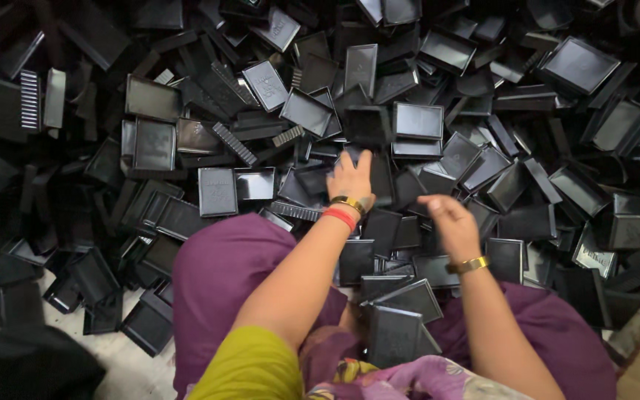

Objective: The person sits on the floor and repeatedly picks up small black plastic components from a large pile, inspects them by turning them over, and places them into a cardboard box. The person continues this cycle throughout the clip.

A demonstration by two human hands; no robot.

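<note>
While both arms stretch forward, the left hand [351,176] lies on the heap of black trays [416,122] and the right hand [447,218] hovers just above it.

Where the left hand rests, its fingers are spread flat, palm down, on the dark trays beneath it; whether it grips one cannot be told. The right hand, just beside it and nearer the body, is loosely curled and holds nothing visible. Trays lie under, ahead of and to both sides of the hands. Nearer than the hands, more trays [398,326] rest on the purple lap [224,259].
</note>
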